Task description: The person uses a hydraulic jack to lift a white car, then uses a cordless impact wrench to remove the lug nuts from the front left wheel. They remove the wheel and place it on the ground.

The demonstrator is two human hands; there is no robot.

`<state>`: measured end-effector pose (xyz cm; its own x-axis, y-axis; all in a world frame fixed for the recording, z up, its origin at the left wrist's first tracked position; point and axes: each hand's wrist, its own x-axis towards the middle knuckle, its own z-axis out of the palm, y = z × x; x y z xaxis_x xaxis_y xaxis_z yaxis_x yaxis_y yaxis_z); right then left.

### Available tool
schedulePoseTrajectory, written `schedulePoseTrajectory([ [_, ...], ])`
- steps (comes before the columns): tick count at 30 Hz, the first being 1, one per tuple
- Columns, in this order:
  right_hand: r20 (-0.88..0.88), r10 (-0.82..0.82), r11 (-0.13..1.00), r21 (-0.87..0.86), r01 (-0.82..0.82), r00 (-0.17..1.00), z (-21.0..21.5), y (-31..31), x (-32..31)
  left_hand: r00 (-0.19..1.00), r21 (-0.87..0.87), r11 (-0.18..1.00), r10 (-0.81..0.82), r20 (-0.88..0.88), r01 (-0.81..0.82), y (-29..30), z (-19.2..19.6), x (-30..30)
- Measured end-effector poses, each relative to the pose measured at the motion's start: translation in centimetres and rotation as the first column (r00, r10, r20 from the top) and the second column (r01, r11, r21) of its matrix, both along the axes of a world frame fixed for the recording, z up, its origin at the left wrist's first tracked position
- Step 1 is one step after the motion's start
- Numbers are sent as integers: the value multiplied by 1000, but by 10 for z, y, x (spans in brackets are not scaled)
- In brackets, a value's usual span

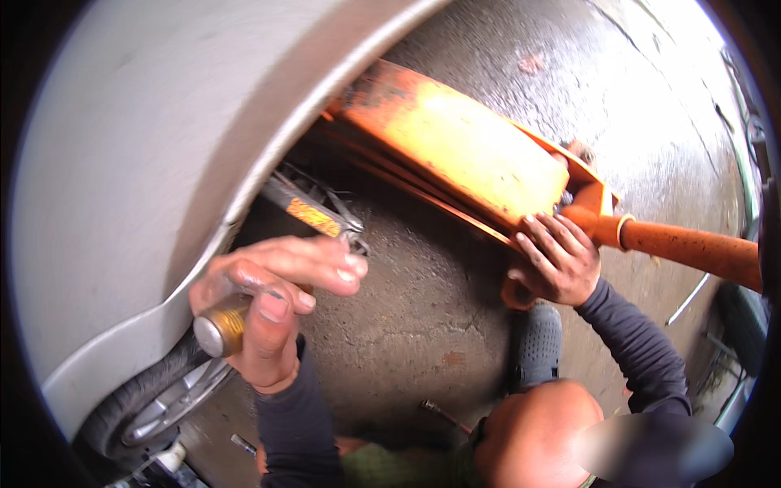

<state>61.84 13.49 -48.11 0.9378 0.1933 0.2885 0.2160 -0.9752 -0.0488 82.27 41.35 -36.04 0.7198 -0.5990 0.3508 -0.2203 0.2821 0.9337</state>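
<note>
My left hand (272,297) is closed around a short rod-like tool (218,329) with a silver end cap and a brass-coloured ring, held beside the silver car's wheel arch (236,203). Just beyond its fingertips a small scissor jack (313,211) with a yellow label sits under the car. My right hand (557,260) grips the rear end of an orange floor jack (455,142), next to the socket of the jack's long orange handle (691,248). The jack's front reaches under the car body.
A tyre with a silver rim (154,398) shows at lower left. My bare knee (529,439) and a grey clog (537,342) are on the wet concrete floor (407,309). A thin metal tool (443,415) lies near the knee, and a bent rod (687,301) lies at right.
</note>
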Motion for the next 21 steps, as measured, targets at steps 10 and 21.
schedulePoseTrajectory([
  [10,10,-12,999,32,12,1000,-7,-8,-10,785,281,897,108,610,-341,-185,-72,31],
  [21,48,-7,1000,-1,7,999,-13,-1,-5,833,428,883,-84,547,-192,-211,-54,-37],
])
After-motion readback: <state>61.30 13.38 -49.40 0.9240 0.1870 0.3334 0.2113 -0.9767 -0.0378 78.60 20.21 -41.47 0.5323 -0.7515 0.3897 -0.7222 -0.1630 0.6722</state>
